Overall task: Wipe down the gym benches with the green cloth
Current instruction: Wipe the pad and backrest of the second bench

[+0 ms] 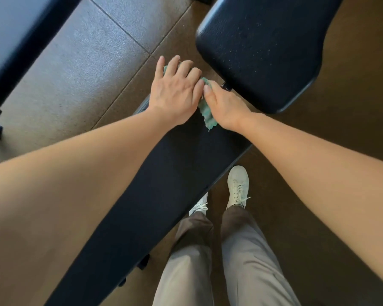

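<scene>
At the far end of a long black tabletop point(164, 184), green cloth point(207, 113) lying bunched, left hand point(177, 93) pressing it flat-fingered, right hand point(223, 107) pinching its edge, second black pad point(263, 51) just beyond.

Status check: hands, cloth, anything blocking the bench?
Left hand flat on green cloth, right hand gripping it. Cloth at far end of long bench pad. Speckled seat pad just beyond.
</scene>
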